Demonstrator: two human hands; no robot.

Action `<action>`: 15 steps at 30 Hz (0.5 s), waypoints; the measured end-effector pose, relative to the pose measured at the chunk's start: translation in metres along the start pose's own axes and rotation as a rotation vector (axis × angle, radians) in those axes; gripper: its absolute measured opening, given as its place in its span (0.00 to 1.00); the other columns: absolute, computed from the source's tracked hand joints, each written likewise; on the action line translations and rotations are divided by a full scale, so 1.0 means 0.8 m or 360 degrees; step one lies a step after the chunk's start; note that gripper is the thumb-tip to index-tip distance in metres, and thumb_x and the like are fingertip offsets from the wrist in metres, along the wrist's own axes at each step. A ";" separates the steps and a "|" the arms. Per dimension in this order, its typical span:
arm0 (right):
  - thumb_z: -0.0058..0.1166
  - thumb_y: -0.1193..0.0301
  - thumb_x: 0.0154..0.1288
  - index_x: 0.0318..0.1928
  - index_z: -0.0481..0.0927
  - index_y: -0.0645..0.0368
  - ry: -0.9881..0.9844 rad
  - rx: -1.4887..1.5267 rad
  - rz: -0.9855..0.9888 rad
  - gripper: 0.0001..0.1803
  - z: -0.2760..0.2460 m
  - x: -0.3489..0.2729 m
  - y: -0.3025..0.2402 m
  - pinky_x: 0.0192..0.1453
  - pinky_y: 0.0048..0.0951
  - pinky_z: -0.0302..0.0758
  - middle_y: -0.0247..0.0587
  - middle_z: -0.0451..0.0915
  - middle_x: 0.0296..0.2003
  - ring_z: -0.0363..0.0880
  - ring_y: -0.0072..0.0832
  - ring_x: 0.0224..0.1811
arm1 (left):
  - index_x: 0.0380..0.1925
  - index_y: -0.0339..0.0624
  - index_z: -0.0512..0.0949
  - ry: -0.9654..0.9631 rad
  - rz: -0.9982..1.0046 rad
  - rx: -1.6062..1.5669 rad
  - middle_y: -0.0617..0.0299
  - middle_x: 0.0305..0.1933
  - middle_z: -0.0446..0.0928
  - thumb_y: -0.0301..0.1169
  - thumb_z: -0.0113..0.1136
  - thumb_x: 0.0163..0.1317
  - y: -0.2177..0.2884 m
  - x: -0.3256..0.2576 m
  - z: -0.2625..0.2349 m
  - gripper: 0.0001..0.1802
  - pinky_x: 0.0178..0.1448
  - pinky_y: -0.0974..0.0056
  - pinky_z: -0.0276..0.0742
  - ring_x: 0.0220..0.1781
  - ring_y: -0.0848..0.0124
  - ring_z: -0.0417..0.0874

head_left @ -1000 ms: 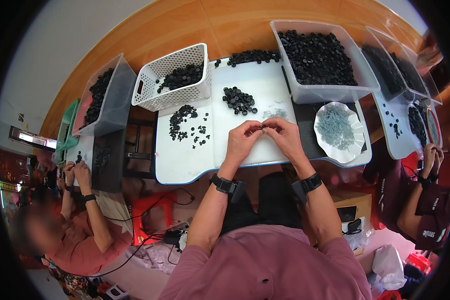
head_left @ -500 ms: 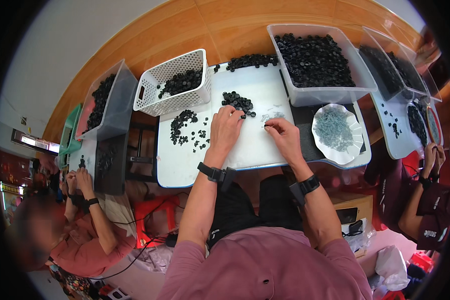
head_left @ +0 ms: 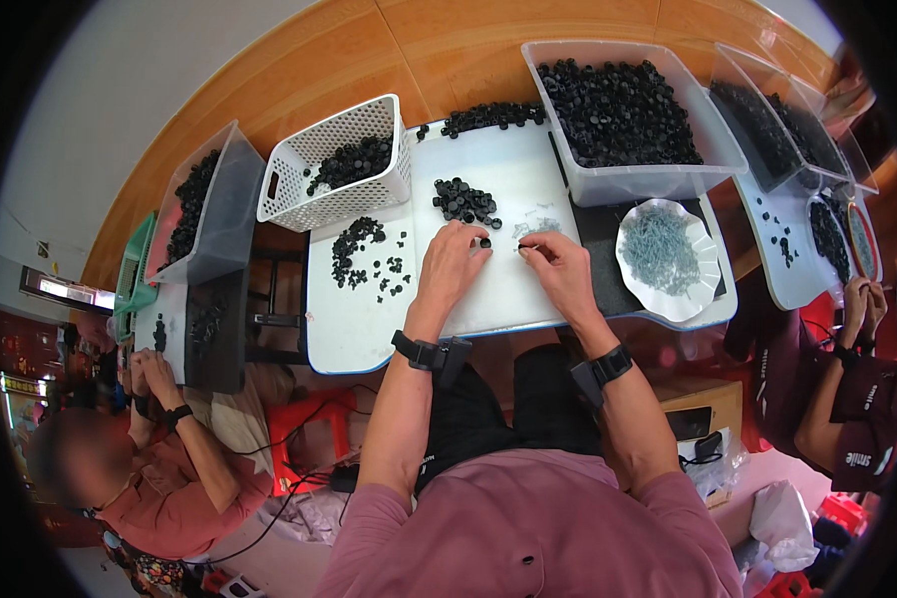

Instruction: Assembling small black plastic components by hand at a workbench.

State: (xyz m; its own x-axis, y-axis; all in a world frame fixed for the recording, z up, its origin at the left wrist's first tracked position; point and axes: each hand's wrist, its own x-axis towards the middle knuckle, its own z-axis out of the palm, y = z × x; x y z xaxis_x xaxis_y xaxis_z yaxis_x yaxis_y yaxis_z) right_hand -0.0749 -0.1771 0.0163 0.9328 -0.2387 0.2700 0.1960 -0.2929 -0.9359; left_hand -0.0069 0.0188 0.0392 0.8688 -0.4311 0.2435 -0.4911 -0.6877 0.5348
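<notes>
L grip (head_left: pixel 452 267) pinching blk cap (head_left: pixel 485 243), R grip (head_left: pixel 560 269) tips tog, blk pile (head_left: pixel 463 201) just beyond, wht dish (head_left: pixel 704 282) at R.

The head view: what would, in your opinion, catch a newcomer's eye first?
Probably the large translucent bin full of black parts, at the far right of the table. Nearer on that side, the scalloped white plate holds thin grey-blue pins. Left of the plate, the left hand holds a small black round part, the right hand apart from it.

White board (head_left: pixel 508 299) lies open nearside, black pile (head_left: pixel 463 201) blocking beyond.
</notes>
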 end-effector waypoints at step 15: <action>0.67 0.77 0.64 0.43 0.88 0.61 0.0007 0.0060 -0.0149 0.07 0.001 -0.004 0.002 0.36 0.26 0.78 0.40 0.88 0.35 0.83 0.26 0.31 | 0.45 0.40 0.87 0.0364 -0.0086 -0.0571 0.55 0.39 0.87 0.28 0.75 0.58 0.031 -0.037 0.048 0.14 0.45 0.60 0.83 0.41 0.62 0.88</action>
State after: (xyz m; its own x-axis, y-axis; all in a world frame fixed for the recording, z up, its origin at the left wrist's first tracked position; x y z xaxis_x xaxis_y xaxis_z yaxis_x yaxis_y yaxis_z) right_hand -0.0773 -0.1762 0.0139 0.9086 -0.2158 0.3577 0.2936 -0.2792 -0.9142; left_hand -0.0472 -0.0083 0.0141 0.9043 -0.2313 0.3589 -0.4263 -0.4417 0.7894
